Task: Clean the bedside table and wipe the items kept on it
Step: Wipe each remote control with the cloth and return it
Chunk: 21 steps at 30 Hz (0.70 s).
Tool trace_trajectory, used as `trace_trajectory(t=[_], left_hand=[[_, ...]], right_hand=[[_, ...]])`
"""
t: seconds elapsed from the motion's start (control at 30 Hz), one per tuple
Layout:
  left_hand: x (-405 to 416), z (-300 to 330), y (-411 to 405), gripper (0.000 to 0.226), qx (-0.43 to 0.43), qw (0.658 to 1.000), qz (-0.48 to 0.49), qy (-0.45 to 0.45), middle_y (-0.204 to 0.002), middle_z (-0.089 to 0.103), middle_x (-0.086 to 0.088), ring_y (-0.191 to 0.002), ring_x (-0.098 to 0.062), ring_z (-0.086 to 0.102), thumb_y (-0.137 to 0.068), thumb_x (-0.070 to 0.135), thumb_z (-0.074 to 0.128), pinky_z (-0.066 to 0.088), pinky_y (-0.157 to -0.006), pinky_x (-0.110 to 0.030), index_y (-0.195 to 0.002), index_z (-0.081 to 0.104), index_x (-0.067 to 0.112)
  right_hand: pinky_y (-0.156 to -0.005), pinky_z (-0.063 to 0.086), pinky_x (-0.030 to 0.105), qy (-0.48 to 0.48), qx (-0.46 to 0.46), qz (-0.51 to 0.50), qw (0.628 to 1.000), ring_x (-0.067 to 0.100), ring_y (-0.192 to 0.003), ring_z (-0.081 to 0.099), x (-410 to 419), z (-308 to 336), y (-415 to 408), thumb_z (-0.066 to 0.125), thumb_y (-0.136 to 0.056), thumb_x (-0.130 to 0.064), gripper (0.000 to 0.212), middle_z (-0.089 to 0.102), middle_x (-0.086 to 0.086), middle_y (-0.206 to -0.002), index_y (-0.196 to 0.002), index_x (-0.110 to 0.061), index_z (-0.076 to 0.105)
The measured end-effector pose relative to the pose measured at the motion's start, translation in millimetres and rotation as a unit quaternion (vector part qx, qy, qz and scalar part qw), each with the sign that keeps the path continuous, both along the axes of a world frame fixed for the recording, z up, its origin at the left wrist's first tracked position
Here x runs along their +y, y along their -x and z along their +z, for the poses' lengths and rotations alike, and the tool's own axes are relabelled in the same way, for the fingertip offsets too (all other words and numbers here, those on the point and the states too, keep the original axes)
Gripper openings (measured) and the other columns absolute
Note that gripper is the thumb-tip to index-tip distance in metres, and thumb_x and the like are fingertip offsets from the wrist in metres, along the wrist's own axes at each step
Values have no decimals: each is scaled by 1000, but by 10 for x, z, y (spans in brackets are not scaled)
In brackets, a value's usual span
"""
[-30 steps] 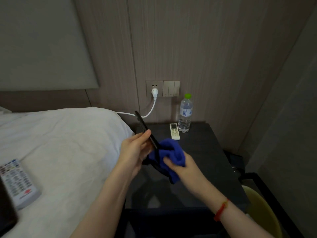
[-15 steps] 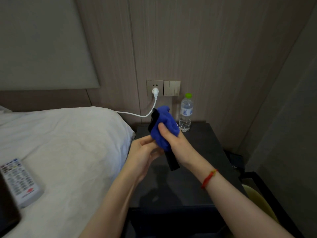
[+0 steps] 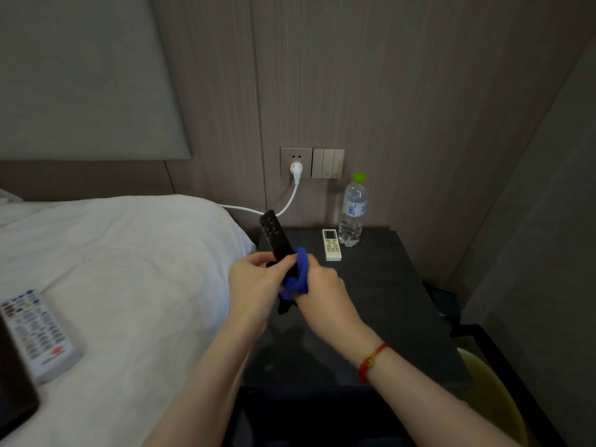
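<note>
At the centre of the frame, a person holds a black remote above the dark counter, lifted clear so every face can be reached. The left hand grips its lower half, fingers curled round the body to steady it, while the right hand clutches a blue cloth wrapped about the same stretch, apparently to rub it down; the remote's upper end tilts toward the upper left. Right of centre, a white remote lies flat at the back of the counter, just beside an upright water bottle, both seemingly awaiting a wipe. At lower left, a grey remote rests on the bed, probably set aside to free the counter. A white cable runs from the wall socket.
</note>
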<state>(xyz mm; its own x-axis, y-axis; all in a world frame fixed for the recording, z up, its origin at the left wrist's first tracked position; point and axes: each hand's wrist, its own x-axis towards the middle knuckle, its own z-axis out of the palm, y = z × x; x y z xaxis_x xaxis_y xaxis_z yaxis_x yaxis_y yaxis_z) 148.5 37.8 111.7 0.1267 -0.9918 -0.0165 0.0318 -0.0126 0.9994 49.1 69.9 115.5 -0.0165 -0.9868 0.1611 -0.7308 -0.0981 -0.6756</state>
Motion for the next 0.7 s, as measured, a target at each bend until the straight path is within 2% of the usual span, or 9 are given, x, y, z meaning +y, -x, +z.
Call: trace_trajectory(t=[0.07,0.17,0.33,0.4,0.47,0.53,0.57,0.63,0.7], left_hand=[[-78,34,5,13,-29,998,42,24,-52,67,3,-59,-11,65,-68,21,79,54,-57,-29,-59,69,20],[-217,47,34,16,-32,998,60,11,-50,66,7,-53,-6,64,-69,24,79,50,-49,-20,-58,67,22],[-305,-126,302,17,-70,997,-18,-38,-76,65,3,-72,-6,62,-76,22,75,49,-67,-19,-86,63,15],[-371,-205,392,22,-74,996,-18,-44,-82,65,3,-71,-2,59,-76,21,74,48,-66,-18,-94,62,15],[-505,-248,437,29,-57,997,-5,-52,-89,68,-4,-73,-7,61,-76,16,74,52,-70,-24,-102,64,8],[-697,-267,468,31,-50,997,13,-58,-97,70,-16,-82,-21,66,-75,12,75,55,-81,-36,-102,65,1],[-814,-275,486,32,-56,996,19,-62,-98,70,-20,-88,-27,67,-73,11,76,55,-85,-42,-101,66,-2],[-1073,-296,537,30,-68,995,24,-74,-95,69,-24,-91,-33,68,-72,12,77,54,-85,-49,-95,68,-4],[-1332,-331,597,28,-79,993,23,-82,-92,69,-26,-90,-35,68,-70,14,79,55,-82,-51,-89,69,-5]], right_hand=[[-80,52,49,-16,8,-8,1000,33,-94,61,-3,-76,-2,52,-88,-21,25,63,11,-103,-112,-15,47],[-78,52,45,-48,-23,-22,998,29,-90,61,-38,-186,46,51,-90,-26,18,62,9,-99,-105,-15,50],[-79,53,40,-43,-68,-73,994,25,-92,62,-156,-338,149,54,-90,-15,20,62,9,-102,-109,-12,51],[-77,54,35,-42,-68,-74,994,22,-91,62,-246,-374,196,54,-89,-11,23,61,7,-103,-112,-12,50],[-73,51,27,-47,-88,-55,994,16,-88,60,-364,-404,260,53,-90,-12,25,59,3,-101,-114,-13,50],[-66,47,16,-79,-147,-33,985,11,-81,58,-505,-395,330,53,-90,-16,20,59,2,-97,-110,-14,54],[-68,48,16,-93,-189,-38,977,13,-82,60,-598,-396,371,54,-90,-16,17,62,6,-98,-106,-13,57],[-80,51,25,-89,-298,-67,948,24,-95,62,-819,-395,478,56,-88,-10,19,66,14,-101,-105,-6,62],[-73,52,18,-71,-405,-90,907,23,-93,62,-980,-365,611,54,-89,-5,21,67,9,-95,-108,-2,62]])
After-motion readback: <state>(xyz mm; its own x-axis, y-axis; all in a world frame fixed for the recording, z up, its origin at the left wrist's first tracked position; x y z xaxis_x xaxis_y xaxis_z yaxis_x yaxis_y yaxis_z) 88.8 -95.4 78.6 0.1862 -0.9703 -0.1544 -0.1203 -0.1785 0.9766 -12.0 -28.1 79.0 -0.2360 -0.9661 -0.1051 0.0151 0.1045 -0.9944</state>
